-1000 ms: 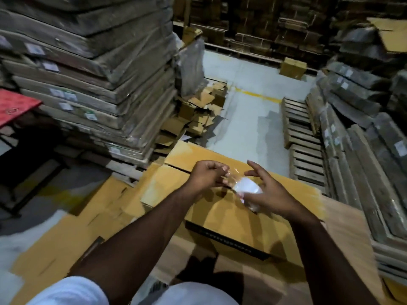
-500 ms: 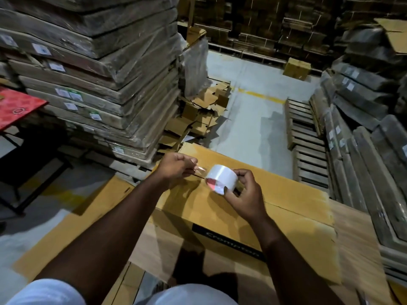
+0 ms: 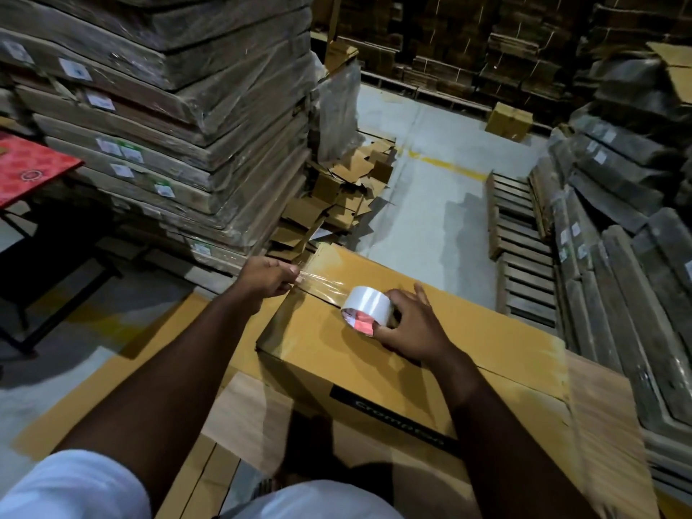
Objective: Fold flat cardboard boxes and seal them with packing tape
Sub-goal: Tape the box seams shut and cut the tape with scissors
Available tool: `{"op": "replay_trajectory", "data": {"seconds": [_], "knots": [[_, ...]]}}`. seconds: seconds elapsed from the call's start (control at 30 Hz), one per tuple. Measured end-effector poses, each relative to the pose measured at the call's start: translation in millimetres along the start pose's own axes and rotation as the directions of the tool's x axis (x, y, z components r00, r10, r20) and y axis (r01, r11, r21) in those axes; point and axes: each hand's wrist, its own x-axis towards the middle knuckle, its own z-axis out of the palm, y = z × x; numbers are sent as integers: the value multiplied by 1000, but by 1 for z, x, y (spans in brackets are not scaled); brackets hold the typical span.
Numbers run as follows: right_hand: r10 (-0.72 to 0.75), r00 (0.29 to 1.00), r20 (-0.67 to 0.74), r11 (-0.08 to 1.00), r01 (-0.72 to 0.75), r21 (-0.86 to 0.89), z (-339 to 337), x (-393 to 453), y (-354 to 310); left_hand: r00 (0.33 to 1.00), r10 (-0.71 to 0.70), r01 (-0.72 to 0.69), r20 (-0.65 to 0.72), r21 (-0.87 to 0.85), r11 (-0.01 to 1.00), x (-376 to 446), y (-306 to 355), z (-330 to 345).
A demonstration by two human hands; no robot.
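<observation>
A folded brown cardboard box with a dark printed strip lies in front of me, its top flaps closed along a centre seam. My right hand grips a roll of clear packing tape that rests on the box top at the seam. My left hand pinches the free end of the tape at the box's left edge. A stretch of clear tape runs taut between the two hands over the seam.
Tall shrink-wrapped stacks of flat cartons stand at the left, more bundles at the right. Cardboard scraps litter the floor ahead. Wooden pallets lie right of the box. Flat cardboard sheets lie on the floor beside a red-topped table.
My hands have drawn apart: the left pulled the tape end out to the box's left edge while the right set the roll down on the box top, leaving a longer strip between them.
</observation>
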Motion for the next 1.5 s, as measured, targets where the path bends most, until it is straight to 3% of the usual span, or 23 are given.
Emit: {"op": "replay_trajectory", "data": {"seconds": [0.07, 0.17, 0.43, 0.77, 1.2, 1.37, 1.5], "knots": [[106, 994, 38, 952, -112, 286, 5, -5, -5, 1000, 8, -9, 7, 16, 1000, 3, 1, 2], [144, 987, -63, 895, -103, 433, 13, -9, -3, 999, 10, -9, -40, 34, 999, 7, -1, -2], [-30, 990, -137, 959, 67, 275, 3, -5, -7, 996, -46, 51, -72, 60, 997, 23, -18, -13], [-68, 987, -148, 961, 105, 258, 4, -7, -4, 994, -113, 113, 9, 31, 993, 24, -20, -11], [-67, 989, -133, 965, 99, 245, 4, -10, -4, 993, -100, 102, 68, -31, 994, 23, -23, -25], [-44, 992, -118, 976, 68, 208, 6, -7, 1, 980, -184, 188, 74, -55, 981, 23, -33, -12], [-49, 986, -159, 976, 81, 204, 4, -12, 2, 980, -197, 196, -19, -54, 979, 24, -32, 6]]}}
